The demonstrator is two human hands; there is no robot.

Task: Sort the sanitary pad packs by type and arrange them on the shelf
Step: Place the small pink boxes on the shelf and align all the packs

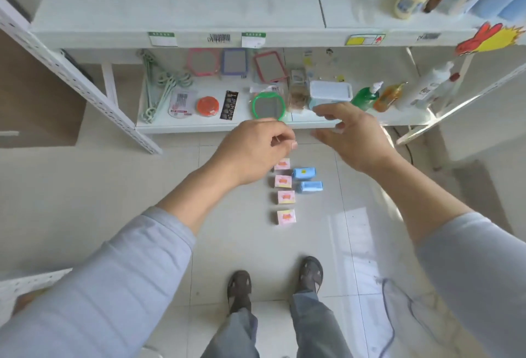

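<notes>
Below the head camera, pale floor tiles [242, 215] carry four pink pad packs [284, 197] in a column, with two blue pad packs [307, 179] just beside them. Both hands hover above, before the white shelf [182, 127]. Left hand [253, 152] has curled fingers holding nothing visible; right hand [353, 135] is spread open.

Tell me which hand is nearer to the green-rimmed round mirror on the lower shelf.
Left. The left hand sits just below the green-rimmed mirror in the picture, fingers curled. The right hand is off to the mirror's right, below the clear lidded box.
</notes>
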